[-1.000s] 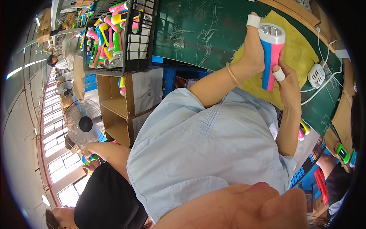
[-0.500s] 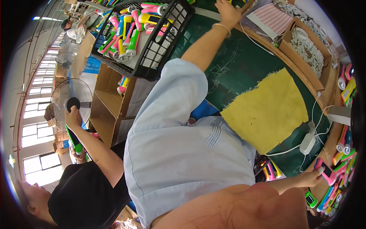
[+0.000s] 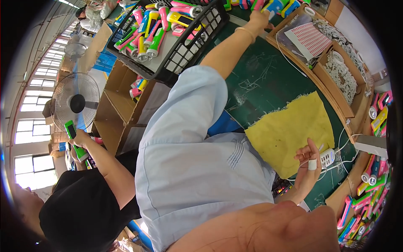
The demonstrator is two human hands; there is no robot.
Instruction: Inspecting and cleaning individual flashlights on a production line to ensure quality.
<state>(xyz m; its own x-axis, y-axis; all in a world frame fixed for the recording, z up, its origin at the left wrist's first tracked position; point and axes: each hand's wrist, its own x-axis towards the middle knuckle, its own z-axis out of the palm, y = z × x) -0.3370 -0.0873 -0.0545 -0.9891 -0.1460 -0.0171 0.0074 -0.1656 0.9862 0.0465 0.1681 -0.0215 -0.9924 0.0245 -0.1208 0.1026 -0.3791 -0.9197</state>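
My left hand reaches to the far edge, its fingers closed around a blue and yellow flashlight. Part of that flashlight is cut off by the picture's edge, and the fingertips are partly hidden. Over the near right corner of a yellow cloth hovers my right hand, holding nothing, its fingers loosely bent and apart. White tape wraps one of its fingers. Just beside it is a white power strip with cables. The cloth lies on a dark green tabletop.
A black crate of colourful flashlights stands at far left. Cables and white parts fill a cardboard tray at far right; more flashlights pile up at the right. On the left a co-worker's hand holds a green and black flashlight near a fan.
My left hand has gone from open to closed on a flashlight. My right hand has let go of a pink flashlight at the right pile and moved left over the cloth.
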